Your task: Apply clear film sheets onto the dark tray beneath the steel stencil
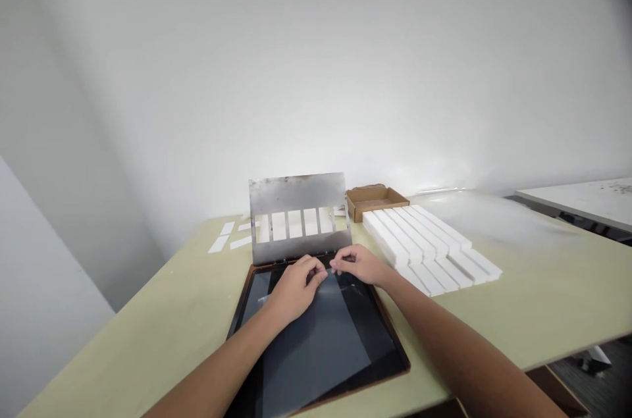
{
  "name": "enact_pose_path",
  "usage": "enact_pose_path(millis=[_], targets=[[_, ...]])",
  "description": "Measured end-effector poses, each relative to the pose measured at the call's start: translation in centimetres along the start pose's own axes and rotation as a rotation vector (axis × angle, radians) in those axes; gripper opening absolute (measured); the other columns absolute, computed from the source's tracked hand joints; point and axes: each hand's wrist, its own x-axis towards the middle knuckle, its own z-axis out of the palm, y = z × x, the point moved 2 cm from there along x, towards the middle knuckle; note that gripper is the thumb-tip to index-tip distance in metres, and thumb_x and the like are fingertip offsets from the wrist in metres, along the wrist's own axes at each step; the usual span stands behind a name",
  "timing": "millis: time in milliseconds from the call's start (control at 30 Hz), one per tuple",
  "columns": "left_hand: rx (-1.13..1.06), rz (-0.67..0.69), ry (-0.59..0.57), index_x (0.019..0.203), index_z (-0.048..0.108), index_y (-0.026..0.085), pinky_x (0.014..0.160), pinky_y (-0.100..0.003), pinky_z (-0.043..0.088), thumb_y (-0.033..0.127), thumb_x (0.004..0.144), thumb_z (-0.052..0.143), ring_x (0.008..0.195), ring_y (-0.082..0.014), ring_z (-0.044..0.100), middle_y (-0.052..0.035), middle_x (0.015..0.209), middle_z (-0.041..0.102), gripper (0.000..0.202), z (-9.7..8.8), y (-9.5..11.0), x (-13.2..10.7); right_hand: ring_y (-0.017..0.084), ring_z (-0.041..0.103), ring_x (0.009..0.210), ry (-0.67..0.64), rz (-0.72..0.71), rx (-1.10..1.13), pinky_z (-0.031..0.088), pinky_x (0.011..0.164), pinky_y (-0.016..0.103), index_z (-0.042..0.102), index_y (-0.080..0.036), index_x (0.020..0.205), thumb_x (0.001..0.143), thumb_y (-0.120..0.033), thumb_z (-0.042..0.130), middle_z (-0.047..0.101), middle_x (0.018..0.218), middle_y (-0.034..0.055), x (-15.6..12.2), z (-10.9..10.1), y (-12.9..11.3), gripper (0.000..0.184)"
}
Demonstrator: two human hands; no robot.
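A dark flat tray (380,339) with a brown rim lies on the pale green table in front of me. A shiny dark sheet (316,345) lies on it. A grey metal stencil plate (296,197) with several slots stands hinged up at the tray's far edge. My left hand (293,286) and my right hand (358,264) rest side by side at the tray's far end, fingers curled and pinched together near the hinge. What they pinch is too small to make out.
Rows of long white strips (429,240) lie right of the tray. An open brown cardboard box (375,199) stands behind them. A few loose white strips (224,237) lie at the far left. A white wall rises behind; another table (582,197) is at the right.
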Motion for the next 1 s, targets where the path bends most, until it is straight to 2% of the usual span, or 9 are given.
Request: enact_pose_path(millis=[100, 233, 367, 567, 800, 900, 1000], targets=[[-0.027, 0.004, -0.005, 0.093, 0.065, 0.023, 0.077, -0.030, 0.049, 0.031, 0.098, 0.051, 0.082, -0.0192, 0.064, -0.0007, 0.087, 0.068, 0.017, -0.1, 0.4, -0.1, 0.015, 0.055, 0.064, 0.003, 0.025, 0.061, 0.043, 0.067, 0.028, 0.070, -0.016, 0.074, 0.083, -0.064, 0.068, 0.064, 0.066, 0.0017, 0.1, -0.1, 0.1, 0.048], [-0.062, 0.038, 0.027, 0.105, 0.067, 0.024, 0.083, -0.031, 0.050, 0.029, 0.095, 0.056, 0.087, -0.0192, 0.066, -0.0010, 0.095, 0.072, 0.015, -0.4, 0.9, -0.1, 0.013, 0.051, 0.062, -0.012, 0.049, 0.138, 0.042, 0.066, 0.028, 0.068, -0.016, 0.074, 0.079, -0.068, 0.069, 0.061, 0.063, -0.0003, 0.2, 0.1, 0.4, 0.052], [-0.059, 0.048, 0.065, 0.109, 0.066, 0.025, 0.088, -0.033, 0.049, 0.027, 0.094, 0.060, 0.090, -0.0193, 0.067, -0.0008, 0.099, 0.073, 0.017, -0.5, 0.8, 0.0, 0.012, 0.049, 0.063, -0.044, 0.060, 0.221, 0.039, 0.066, 0.027, 0.067, -0.015, 0.074, 0.079, -0.066, 0.070, 0.062, 0.067, 0.0000, 0.1, 0.4, 0.6, 0.051], [0.008, 0.039, 0.115, 0.108, 0.066, 0.026, 0.095, -0.039, 0.044, 0.027, 0.093, 0.061, 0.092, -0.0213, 0.067, -0.0009, 0.099, 0.074, 0.016, -0.7, 0.6, 0.0, 0.012, 0.052, 0.065, -0.053, 0.104, 0.383, 0.039, 0.068, 0.027, 0.071, -0.015, 0.083, 0.077, -0.056, 0.078, 0.066, 0.072, 0.0018, 0.0, 0.4, 0.8, 0.042], [0.039, 0.079, 0.103, 0.101, 0.069, 0.027, 0.093, -0.038, 0.044, 0.029, 0.095, 0.061, 0.089, -0.0206, 0.066, -0.0004, 0.095, 0.073, 0.011, -0.8, 1.1, -0.3, 0.013, 0.055, 0.070, -0.119, 0.070, 0.383, 0.040, 0.073, 0.028, 0.072, -0.014, 0.083, 0.076, -0.051, 0.081, 0.067, 0.075, 0.0018, -0.3, 0.4, 0.2, 0.039], [0.039, 0.086, 0.104, 0.101, 0.069, 0.026, 0.092, -0.038, 0.044, 0.029, 0.095, 0.061, 0.090, -0.0207, 0.065, -0.0009, 0.095, 0.071, 0.010, -0.7, 0.9, -0.2, 0.013, 0.053, 0.069, -0.099, 0.074, 0.368, 0.039, 0.071, 0.027, 0.072, -0.014, 0.082, 0.075, -0.052, 0.081, 0.066, 0.075, 0.0015, -0.2, 0.5, 0.1, 0.039], [0.060, 0.137, 0.161, 0.101, 0.069, 0.026, 0.094, -0.040, 0.044, 0.031, 0.095, 0.061, 0.099, -0.0234, 0.063, -0.0038, 0.102, 0.070, 0.012, -1.1, 1.5, -0.1, 0.012, 0.050, 0.066, -0.042, 0.084, 0.371, 0.037, 0.068, 0.026, 0.072, -0.014, 0.081, 0.074, -0.052, 0.081, 0.064, 0.072, 0.0000, -0.1, 0.5, 0.4, 0.039]])
